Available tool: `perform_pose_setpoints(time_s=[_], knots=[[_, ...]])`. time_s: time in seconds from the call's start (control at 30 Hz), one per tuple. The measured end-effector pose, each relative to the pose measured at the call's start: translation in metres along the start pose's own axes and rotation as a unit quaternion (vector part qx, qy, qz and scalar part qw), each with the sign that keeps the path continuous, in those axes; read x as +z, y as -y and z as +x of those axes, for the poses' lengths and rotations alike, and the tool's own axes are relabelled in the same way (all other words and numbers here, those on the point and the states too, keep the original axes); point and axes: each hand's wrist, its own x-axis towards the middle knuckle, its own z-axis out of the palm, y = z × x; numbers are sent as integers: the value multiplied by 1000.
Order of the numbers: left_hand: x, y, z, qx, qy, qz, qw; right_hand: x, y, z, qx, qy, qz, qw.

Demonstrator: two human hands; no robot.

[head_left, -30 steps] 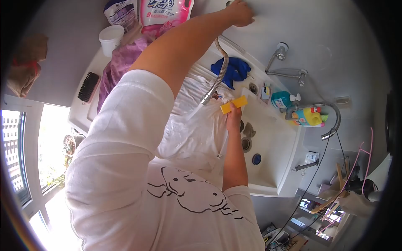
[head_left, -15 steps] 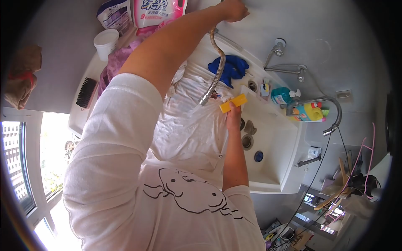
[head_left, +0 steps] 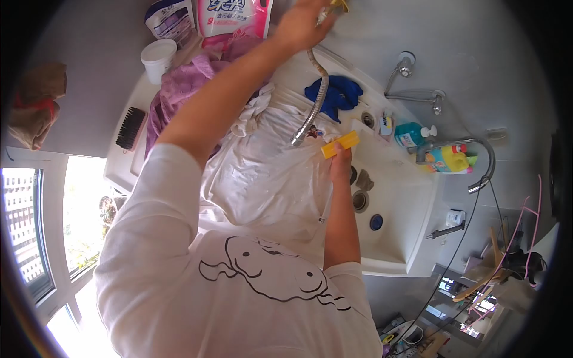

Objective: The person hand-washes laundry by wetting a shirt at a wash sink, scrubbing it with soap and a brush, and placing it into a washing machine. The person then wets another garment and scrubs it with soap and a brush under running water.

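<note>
At the top edge, my left hand (head_left: 305,25) is beside a brass tap (head_left: 339,5), with its fingers loosely extended and apart; whether they touch it is unclear. From there a flexible metal hose (head_left: 319,98) hangs down over a wet white garment (head_left: 262,161) spread in the sink area. My right hand (head_left: 341,160) grips a yellow bar of soap (head_left: 340,144) over the garment's right side, near a small coloured print (head_left: 314,132). A purple cloth (head_left: 185,83) lies partly under my left forearm.
A blue cloth (head_left: 334,96) lies behind the garment. The white basin (head_left: 397,232) is at right, with a green pump bottle (head_left: 412,136) and yellow bottle (head_left: 449,160) on its ledge. A brush (head_left: 131,128), white tub (head_left: 159,59) and detergent bags (head_left: 234,21) stand left.
My left hand has drawn back leftward from the tap, which now shows beside its fingers. The right hand still holds the soap. The whole view has shifted slightly.
</note>
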Motion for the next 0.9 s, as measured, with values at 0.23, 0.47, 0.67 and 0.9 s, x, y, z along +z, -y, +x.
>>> perform_pose_setpoints(time_s=[0.23,0.47,0.67,0.9], knots=[[-50,-50,-212,-229,190,167,940,13,14,-6,-1,-27,2,1000],[-25,7,-192,-227,409,158,869,27,44,20,-57,-28,-15,998],[-2,20,-172,-97,421,224,874,34,54,54,-71,-20,25,997],[-16,-8,-173,-66,545,145,823,47,39,-44,60,0,72,996]])
